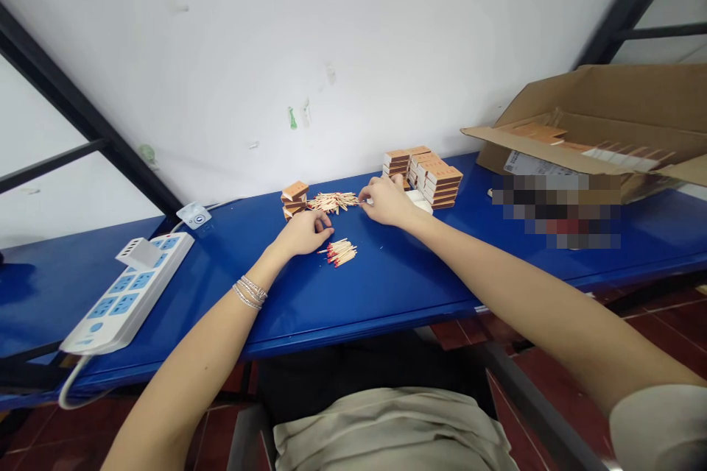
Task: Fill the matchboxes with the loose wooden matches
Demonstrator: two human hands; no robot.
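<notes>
My left hand [307,231] rests low over the blue table with its fingers curled together. Whatever those fingers hold, if anything, is hidden. Just right of it lies a small pile of matches [341,252] with red heads. Behind both hands spreads a larger heap of loose matches [333,202]. At that heap's right end, my right hand [384,200] pinches what looks like a match between thumb and fingertips. A short stack of matchboxes [294,199] stands behind my left hand. Beyond my right hand are taller stacks of orange-and-white matchboxes [443,182], with white pieces [420,200] partly hidden by the hand.
On the left of the blue table [309,309] lies a white power strip [129,294] with a plug-in adapter, a cable and a small white device [194,215]. An open cardboard box [585,110] holding more boxes stands at right, with a blurred-out patch before it. The wall rises behind.
</notes>
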